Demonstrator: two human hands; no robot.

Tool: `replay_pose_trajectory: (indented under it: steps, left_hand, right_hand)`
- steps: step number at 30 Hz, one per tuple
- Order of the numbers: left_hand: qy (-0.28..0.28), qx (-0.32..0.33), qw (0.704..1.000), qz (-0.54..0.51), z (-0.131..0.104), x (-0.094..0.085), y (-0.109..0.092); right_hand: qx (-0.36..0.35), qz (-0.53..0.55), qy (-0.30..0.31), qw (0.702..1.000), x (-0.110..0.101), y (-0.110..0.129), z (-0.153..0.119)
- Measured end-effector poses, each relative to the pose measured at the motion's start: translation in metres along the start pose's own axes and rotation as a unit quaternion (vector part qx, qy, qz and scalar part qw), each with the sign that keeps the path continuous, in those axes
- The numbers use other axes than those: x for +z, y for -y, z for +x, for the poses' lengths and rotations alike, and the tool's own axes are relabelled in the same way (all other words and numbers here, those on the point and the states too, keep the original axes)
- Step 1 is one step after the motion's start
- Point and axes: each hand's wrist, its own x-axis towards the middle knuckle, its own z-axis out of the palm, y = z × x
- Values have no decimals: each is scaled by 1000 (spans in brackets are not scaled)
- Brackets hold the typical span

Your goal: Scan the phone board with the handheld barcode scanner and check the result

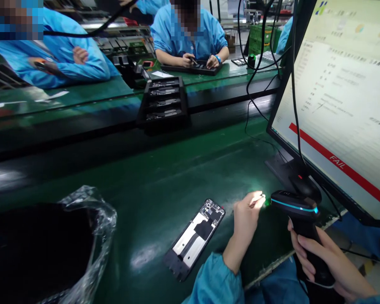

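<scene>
My right hand (326, 253) is wrapped round the handle of a black barcode scanner (294, 204) with a lit blue stripe, its head pointing left. In front of the scanner, my left hand (248, 211) pinches a tiny pale piece (262, 196), lit by the scanner's light and too small to make out. An opened phone (196, 238), its circuit board and silvery inside showing, lies face up on the green table, left of my left wrist and apart from both hands.
A monitor (342, 93) showing a red FAIL bar stands at the right, with cables hanging before it. A plastic-lined black container (104, 228) is at the lower left. Beyond sit a black parts tray (183, 99) and people in blue.
</scene>
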Motion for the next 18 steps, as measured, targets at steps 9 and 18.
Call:
replay_pose_trajectory:
  steps: [9,18]
  left_hand:
    - [18,72,983,168,-3,1,-2]
    - [29,90,979,180,-4,3,2]
  right_hand:
    - [20,-15,-24,999,6,12,5]
    - [17,-11,-28,999,8,11,8]
